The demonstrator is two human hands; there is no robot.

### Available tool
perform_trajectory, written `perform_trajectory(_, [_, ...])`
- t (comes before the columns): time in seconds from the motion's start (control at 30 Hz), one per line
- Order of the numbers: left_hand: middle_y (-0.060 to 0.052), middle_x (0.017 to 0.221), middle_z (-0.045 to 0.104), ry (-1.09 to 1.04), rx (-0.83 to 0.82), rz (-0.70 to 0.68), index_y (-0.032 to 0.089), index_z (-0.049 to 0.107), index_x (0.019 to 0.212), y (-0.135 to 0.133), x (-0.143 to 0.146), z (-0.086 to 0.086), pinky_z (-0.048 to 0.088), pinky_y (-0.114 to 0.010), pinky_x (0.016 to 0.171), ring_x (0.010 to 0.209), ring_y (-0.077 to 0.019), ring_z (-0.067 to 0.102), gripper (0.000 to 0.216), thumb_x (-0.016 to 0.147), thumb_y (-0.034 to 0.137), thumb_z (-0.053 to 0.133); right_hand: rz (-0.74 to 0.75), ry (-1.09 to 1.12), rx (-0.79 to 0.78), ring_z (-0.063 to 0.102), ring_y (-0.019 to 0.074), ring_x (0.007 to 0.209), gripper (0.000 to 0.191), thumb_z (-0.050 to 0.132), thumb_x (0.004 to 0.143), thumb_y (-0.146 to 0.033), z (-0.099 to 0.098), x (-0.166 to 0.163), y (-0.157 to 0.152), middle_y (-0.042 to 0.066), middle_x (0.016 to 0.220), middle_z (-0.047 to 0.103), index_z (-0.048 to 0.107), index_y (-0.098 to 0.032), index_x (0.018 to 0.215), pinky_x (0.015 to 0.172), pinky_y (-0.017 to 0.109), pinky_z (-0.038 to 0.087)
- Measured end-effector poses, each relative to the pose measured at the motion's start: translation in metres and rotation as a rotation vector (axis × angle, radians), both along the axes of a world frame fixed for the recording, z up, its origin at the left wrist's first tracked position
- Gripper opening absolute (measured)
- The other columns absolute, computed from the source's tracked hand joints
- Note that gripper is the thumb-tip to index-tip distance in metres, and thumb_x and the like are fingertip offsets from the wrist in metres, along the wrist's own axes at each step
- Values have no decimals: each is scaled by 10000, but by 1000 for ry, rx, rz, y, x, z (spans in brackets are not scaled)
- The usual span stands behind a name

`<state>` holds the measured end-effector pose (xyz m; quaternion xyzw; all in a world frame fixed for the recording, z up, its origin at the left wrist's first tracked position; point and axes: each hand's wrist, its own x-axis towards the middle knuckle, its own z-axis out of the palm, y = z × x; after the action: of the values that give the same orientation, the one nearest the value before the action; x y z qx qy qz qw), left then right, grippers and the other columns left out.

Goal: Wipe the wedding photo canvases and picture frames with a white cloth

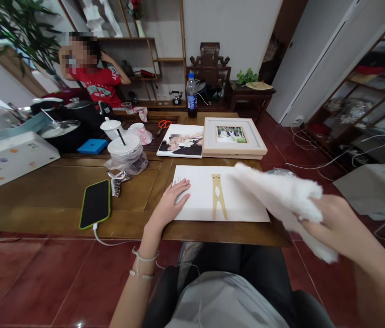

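A white board (195, 200) lies flat at the table's front edge, with a tan fold-out stand (217, 193) on its upper face. My left hand (175, 199) rests on the board's left side, fingers stretched out over it. On the right, my right hand (332, 223) grips a fluffy white cloth (281, 189), which is partly smeared by motion. The cloth hangs over the board's right side; whether it touches the surface I cannot tell. Behind the board lie a photo panel (182, 141) and a pale framed picture (235, 134).
A phone (95, 205) with a charging cable lies left of my hand. Beyond it stand a lidded cup (125, 150) in plastic, orange scissors (164, 125), a blue box (92, 146) and a bottle (191, 98). A person in red (100, 82) is at the far left.
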<state>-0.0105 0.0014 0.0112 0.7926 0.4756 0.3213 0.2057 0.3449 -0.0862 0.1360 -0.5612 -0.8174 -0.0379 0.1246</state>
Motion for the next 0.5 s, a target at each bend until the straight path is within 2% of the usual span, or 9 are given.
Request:
perform_trajectory(0.07, [-83,1302,566,-1,2,2,218,588,1172,0,0,1,292,-495,1089,1269,-226,459,314,886,299,486,-34,-31,124,604,286,653,186,473,678,-100,-3,-4,26,114,673,623,520,-235,558,579,405,470])
perform_trajectory(0.13, [-84,1307,561,5,3,6,219,584,1178,0,0,1,290,-500,1089,1271,-228,457,318,886,301,487,51,-35,146,600,326,977,215,455,668,-38,-17,-18,53,166,1009,649,599,-197,660,775,435,485])
perform_trajectory(0.17, [-84,1309,559,8,3,7,219,583,1180,0,0,1,288,-501,1089,1272,-228,455,320,886,303,487,113,-28,124,494,329,1176,267,440,664,-8,-26,-27,65,166,1239,559,633,-172,747,904,450,441])
perform_trajectory(0.23, [-80,1310,559,11,7,5,223,583,1180,0,0,0,290,-499,1089,1273,-227,454,320,886,304,487,217,-50,72,302,355,1328,366,445,630,19,-47,-47,84,158,1418,400,659,-129,887,1025,536,322])
perform_trajectory(0.3, [-74,1308,561,7,14,3,230,586,1177,0,0,0,296,-495,1089,1270,-226,458,316,886,303,486,242,-93,-23,225,365,1358,489,432,612,44,-65,-62,96,155,1452,353,650,-115,1019,1039,609,246])
perform_trajectory(0.37, [-71,1304,565,0,18,1,235,589,1172,0,0,0,301,-492,1088,1266,-226,463,312,885,300,486,230,-128,-95,222,368,1358,567,417,613,56,-75,-71,100,158,1449,359,624,-117,1112,1027,647,223])
perform_trajectory(0.5, [-73,1295,572,-4,20,-1,227,594,1164,0,0,1,300,-485,1092,1262,-224,467,306,882,293,495,216,-151,-210,256,364,1346,597,413,621,55,-69,-75,80,153,1443,372,612,-121,1155,1034,625,246])
